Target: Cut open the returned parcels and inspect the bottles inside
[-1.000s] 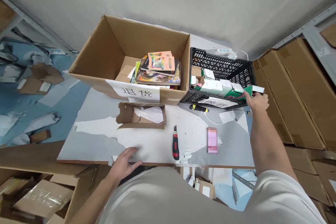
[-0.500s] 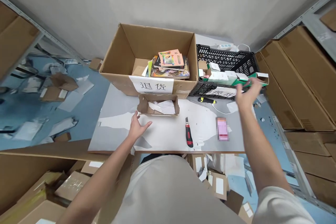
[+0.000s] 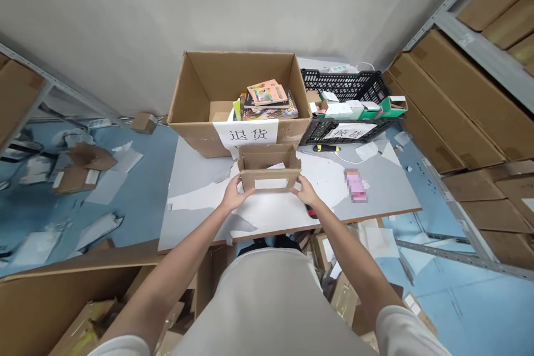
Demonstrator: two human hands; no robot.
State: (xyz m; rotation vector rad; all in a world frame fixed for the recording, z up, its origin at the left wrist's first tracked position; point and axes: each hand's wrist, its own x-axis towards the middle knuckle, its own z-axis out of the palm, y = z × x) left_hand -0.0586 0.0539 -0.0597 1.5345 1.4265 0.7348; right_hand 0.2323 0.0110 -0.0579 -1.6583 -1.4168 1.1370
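A small open cardboard box [image 3: 267, 157] stands near the middle of the table, tilted slightly, with a white label on its front and white paper inside. My left hand [image 3: 236, 196] grips its near left corner, and my right hand [image 3: 306, 190] grips the near right corner. Both are closed on the cardboard, thumbs towards the front. A red and black utility knife [image 3: 311, 212] lies by my right wrist, mostly hidden by the forearm. Farther right is a pink, pixelated item [image 3: 356, 186] flat on the table [image 3: 200, 222].
Behind the small box stands a large carton [image 3: 194, 132] with books [image 3: 267, 101] inside. A black plastic crate [image 3: 311, 136] of small white and green boxes is beside it. A yellow-black cutter [image 3: 326, 148] lies before the crate. Shelved cartons [image 3: 454, 105] line the right.
My right hand has come from the crate to the small box. Both hands now hold it, and its near side is raised. A small green box now rests in the crate without my hand.
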